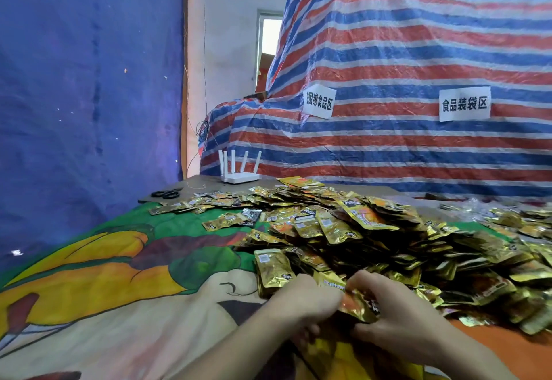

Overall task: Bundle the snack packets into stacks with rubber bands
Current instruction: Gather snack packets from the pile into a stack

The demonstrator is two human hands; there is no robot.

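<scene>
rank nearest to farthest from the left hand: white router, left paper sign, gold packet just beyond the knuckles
1. Gold packet, just beyond the left hand.
2. White router, back of the table, to the left.
3. Left paper sign, on the striped tarp behind.

The snack packet pile (373, 230) runs off the right edge; the left hand (301, 305) hides its fingertips behind a gold packet (355, 305).

White router (239, 174), black scissors (166, 193) on table; striped tarp (403, 66) behind.
</scene>
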